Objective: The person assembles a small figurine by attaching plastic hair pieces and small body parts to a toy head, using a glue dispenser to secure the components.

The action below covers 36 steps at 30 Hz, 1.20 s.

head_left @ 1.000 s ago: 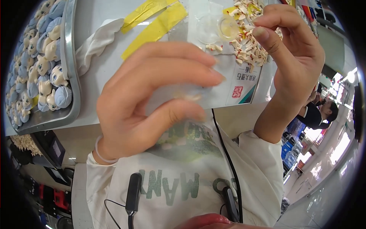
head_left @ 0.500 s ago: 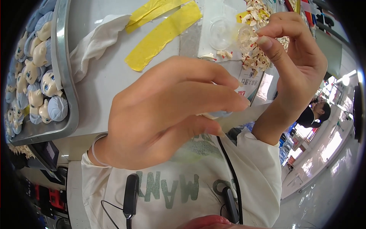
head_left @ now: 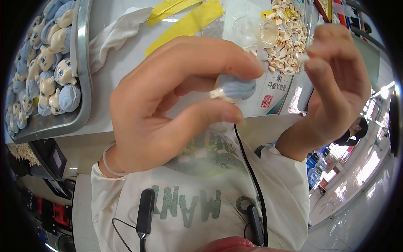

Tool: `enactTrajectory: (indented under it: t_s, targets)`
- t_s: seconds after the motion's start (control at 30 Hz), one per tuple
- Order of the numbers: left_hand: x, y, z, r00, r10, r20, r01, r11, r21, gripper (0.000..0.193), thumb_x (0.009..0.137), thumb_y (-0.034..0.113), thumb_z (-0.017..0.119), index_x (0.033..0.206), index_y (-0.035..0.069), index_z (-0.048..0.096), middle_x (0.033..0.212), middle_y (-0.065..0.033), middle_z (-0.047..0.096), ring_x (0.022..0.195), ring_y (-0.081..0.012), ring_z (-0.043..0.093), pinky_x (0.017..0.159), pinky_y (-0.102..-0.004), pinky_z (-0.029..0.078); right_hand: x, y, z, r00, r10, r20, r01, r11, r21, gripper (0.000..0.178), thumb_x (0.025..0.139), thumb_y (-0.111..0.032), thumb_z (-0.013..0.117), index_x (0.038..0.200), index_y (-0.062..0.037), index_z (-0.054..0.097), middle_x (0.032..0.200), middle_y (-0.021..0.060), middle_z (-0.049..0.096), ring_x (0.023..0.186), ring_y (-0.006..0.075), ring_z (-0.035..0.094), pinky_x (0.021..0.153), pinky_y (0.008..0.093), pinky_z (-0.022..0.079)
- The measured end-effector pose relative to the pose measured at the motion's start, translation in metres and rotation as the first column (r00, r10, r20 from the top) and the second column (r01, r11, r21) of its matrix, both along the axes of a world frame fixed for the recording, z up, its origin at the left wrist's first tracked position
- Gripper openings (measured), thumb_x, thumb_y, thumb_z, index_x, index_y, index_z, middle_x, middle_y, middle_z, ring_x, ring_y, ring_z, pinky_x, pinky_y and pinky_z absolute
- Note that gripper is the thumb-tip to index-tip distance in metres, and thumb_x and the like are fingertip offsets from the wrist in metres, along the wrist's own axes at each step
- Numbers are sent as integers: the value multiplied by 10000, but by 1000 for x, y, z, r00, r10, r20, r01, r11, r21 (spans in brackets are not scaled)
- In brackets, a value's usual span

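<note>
Two hands in view, both raised at the near side of the bench (head_left: 103, 98). Left hand (head_left: 142, 111): fingers curved, thumb opposed, gripping a blue-haired doll head (head_left: 238, 88) at the fingertips. Doll head position: to the right of the left palm, left of the right hand (head_left: 344, 86) and well apart from it. Its face cannot be made out.

Right hand: thumb and index finger pinched on a small whitish piece (head_left: 303, 58), blurred; exact shape not readable.

Between and beyond the hands: a heap of small cream pieces with red tips (head_left: 289, 40), a clear round cup (head_left: 268, 33) just beside its left edge, and a printed sheet (head_left: 275, 86) nearer the bench front.

Farther left: yellow tape strips (head_left: 189, 27), a twisted white cloth (head_left: 119, 33), then a metal tray (head_left: 85, 80) filled with similar doll heads (head_left: 65, 72).
</note>
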State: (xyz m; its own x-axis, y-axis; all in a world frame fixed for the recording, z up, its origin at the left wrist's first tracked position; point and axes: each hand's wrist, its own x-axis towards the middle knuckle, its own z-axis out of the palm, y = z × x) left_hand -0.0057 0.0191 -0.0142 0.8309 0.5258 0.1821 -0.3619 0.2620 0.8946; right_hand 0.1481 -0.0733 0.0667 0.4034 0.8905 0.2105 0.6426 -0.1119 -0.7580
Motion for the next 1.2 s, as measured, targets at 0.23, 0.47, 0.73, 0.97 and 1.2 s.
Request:
enactTrajectory:
  t_s: [0.23, 0.47, 0.73, 0.97, 1.2]
  targets:
    - [2, -1, -2, 997, 50, 60, -51, 999, 12, 419, 630, 136, 723, 951, -41, 520, 968, -166, 531, 894, -212, 544, 717, -267, 467, -21, -13, -23, 979, 101, -177, -63, 976, 209, 208, 662, -132, 669, 721, -10, 512, 746, 91, 450, 693, 151, 404, 641, 239, 310]
    - [-2, -1, 2, 996, 86, 19, -87, 992, 89, 467, 600, 174, 743, 950, -40, 520, 939, -138, 537, 894, -202, 534, 773, -264, 427, -31, -13, -40, 949, 166, -266, -98, 963, 251, 217, 665, -100, 679, 762, -5, 509, 755, 83, 442, 695, 129, 396, 625, 210, 303]
    - [-4, -3, 5, 989, 145, -11, -140, 971, 196, 481, 527, 163, 772, 913, -41, 568, 860, -91, 550, 779, -139, 493, 740, -218, 397, -39, -11, -39, 993, 79, -88, -53, 964, 262, 205, 629, -58, 690, 727, -6, 517, 748, 77, 444, 667, 119, 398, 612, 204, 309]
    - [-4, -2, 3, 984, 175, -17, -162, 938, 307, 478, 519, 163, 777, 913, -25, 582, 835, -57, 550, 734, -118, 470, 674, -208, 371, -42, -12, -42, 990, 42, -135, -4, 962, 272, 175, 634, -36, 685, 725, -2, 540, 761, 90, 467, 656, 119, 425, 599, 200, 331]
    - [-4, -2, 5, 993, 107, -43, -100, 985, 141, 516, 537, 179, 771, 949, -27, 537, 888, -95, 537, 754, -148, 538, 650, -208, 437, -26, -22, -36, 990, 53, -134, -8, 950, 313, 132, 700, -27, 633, 804, 32, 576, 812, 129, 518, 696, 139, 477, 628, 205, 367]
